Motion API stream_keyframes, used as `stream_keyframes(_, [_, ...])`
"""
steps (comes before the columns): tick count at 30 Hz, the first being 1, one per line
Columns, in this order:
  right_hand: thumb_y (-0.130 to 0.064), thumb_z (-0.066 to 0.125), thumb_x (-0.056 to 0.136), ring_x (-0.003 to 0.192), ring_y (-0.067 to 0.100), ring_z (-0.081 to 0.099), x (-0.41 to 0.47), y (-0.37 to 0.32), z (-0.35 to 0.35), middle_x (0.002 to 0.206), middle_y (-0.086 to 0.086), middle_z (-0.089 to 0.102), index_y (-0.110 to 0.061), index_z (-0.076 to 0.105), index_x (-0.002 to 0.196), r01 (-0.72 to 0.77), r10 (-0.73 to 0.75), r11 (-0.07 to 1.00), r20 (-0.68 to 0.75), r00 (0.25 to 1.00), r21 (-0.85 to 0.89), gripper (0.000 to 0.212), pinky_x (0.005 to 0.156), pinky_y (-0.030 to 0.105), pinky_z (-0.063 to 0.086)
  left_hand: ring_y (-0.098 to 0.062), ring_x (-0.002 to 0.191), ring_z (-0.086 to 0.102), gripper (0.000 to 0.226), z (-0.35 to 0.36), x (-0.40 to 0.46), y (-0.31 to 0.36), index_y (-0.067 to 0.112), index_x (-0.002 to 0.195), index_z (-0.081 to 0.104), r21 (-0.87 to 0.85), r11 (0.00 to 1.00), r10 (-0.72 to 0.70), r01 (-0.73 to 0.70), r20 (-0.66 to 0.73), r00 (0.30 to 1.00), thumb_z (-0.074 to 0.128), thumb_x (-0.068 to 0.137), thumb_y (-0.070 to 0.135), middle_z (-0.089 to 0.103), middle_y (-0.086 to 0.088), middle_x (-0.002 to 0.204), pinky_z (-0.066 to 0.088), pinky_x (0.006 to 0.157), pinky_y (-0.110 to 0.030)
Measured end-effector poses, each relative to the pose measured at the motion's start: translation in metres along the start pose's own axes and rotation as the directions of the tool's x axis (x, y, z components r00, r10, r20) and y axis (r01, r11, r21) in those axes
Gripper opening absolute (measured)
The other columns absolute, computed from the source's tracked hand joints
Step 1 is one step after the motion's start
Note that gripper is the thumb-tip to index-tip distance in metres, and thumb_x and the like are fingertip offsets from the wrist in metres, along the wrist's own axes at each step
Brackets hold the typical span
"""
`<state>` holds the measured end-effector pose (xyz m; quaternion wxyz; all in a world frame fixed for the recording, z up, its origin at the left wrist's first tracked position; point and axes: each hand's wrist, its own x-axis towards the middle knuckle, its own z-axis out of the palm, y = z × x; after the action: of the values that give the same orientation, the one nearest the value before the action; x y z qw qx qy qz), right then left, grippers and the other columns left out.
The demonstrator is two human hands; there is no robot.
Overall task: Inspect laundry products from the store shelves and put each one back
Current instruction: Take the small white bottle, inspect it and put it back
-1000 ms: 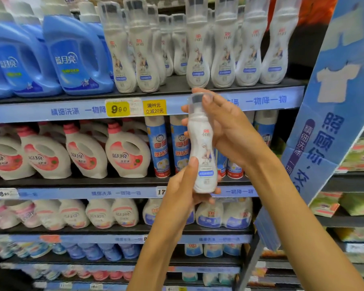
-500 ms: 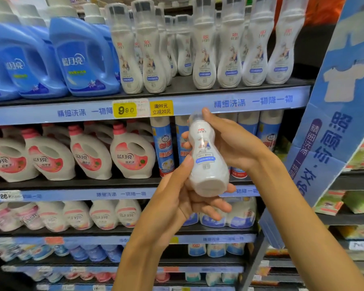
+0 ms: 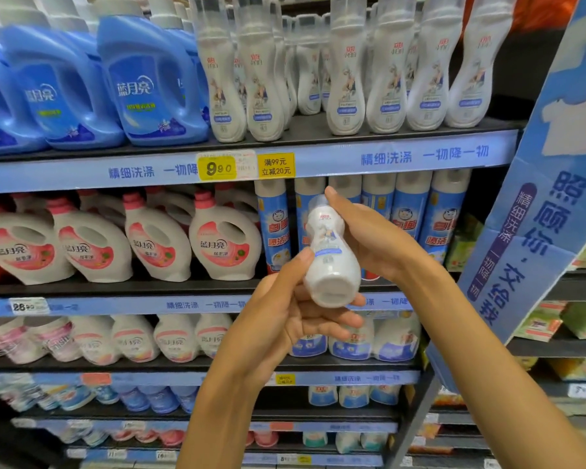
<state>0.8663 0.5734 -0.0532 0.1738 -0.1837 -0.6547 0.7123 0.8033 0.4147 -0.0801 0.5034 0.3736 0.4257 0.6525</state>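
A small white waisted bottle (image 3: 329, 262) with a clear cap is tipped over, its flat base facing me and its cap pointing at the shelves. My right hand (image 3: 369, 242) grips its upper body and cap from the right. My left hand (image 3: 295, 316) holds the lower body from the left, thumb on its side and fingers curled under the base. It hangs in front of the second shelf. Matching white bottles (image 3: 349, 72) stand in rows on the top shelf (image 3: 403, 157), with a gap between two groups.
Blue detergent jugs (image 3: 149, 86) fill the top shelf's left side. White-and-pink jugs (image 3: 224, 242) and blue spray cans (image 3: 410, 211) stand on the second shelf. A slanted blue cardboard sign (image 3: 535, 211) juts out at the right. Lower shelves hold more bottles.
Both hands have lowered the bottle from the top shelf's edge to second-shelf height and tipped it from upright until its base faces me.
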Motion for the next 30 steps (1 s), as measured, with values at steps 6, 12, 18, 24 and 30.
stream_keyframes(6, [-0.038,0.050,0.096,0.077,0.014,0.069,-0.008,-0.027,-0.006,0.085,0.002,0.071,-0.007,0.054,0.111,0.218,-0.217,0.975,-0.054,0.975,0.030,0.035,0.066,0.022,0.055,-0.013,0.069,0.065,0.041,-0.002,0.005,-0.007,0.015,0.114,0.061,0.195,0.981,0.036,-0.019,-0.082,0.996,0.058,0.088,0.047,0.072,-0.012,0.091,0.053,0.060,-0.021])
stream_keyframes(12, [-0.029,0.062,0.083,0.108,0.016,0.065,-0.024,-0.030,-0.003,0.114,0.003,0.070,-0.008,0.056,0.125,0.399,-0.400,0.915,-0.001,0.917,-0.056,0.047,0.092,0.028,0.052,-0.010,0.093,0.070,0.039,-0.008,0.019,-0.012,0.022,0.113,0.060,0.323,0.939,0.195,-0.122,-0.203,0.959,0.064,0.076,0.034,0.074,0.002,0.102,0.054,0.072,-0.018])
stream_keyframes(18, [-0.011,0.072,0.073,0.115,0.018,0.061,-0.037,-0.030,-0.002,0.119,-0.001,0.067,-0.014,0.056,0.123,0.545,-0.532,0.837,0.170,0.830,-0.044,0.052,0.089,0.025,0.050,-0.007,0.096,0.069,0.034,-0.017,0.034,-0.011,0.020,0.110,0.060,0.376,0.895,0.347,-0.240,-0.249,0.904,0.071,0.080,0.008,0.072,0.004,0.104,0.051,0.073,-0.013])
stream_keyframes(24, [0.002,0.074,0.071,0.120,0.027,0.058,-0.043,-0.031,-0.004,0.125,0.008,0.064,-0.014,0.057,0.119,0.610,-0.590,0.791,0.198,0.783,-0.052,0.054,0.097,0.035,0.049,-0.010,0.104,0.067,0.040,-0.022,0.044,-0.004,0.011,0.120,0.059,0.460,0.818,0.478,-0.347,-0.206,0.854,0.068,0.082,-0.001,0.071,0.001,0.110,0.051,0.082,-0.017])
stream_keyframes(30, [-0.011,0.074,0.070,0.115,0.017,0.061,-0.037,-0.039,-0.001,0.119,-0.002,0.067,-0.018,0.058,0.119,0.603,-0.591,0.795,0.131,0.796,-0.073,0.052,0.092,0.028,0.050,-0.011,0.105,0.066,0.049,-0.022,0.049,-0.007,0.018,0.123,0.056,0.528,0.784,0.466,-0.326,-0.155,0.871,0.072,0.077,0.023,0.071,0.005,0.111,0.053,0.085,-0.023])
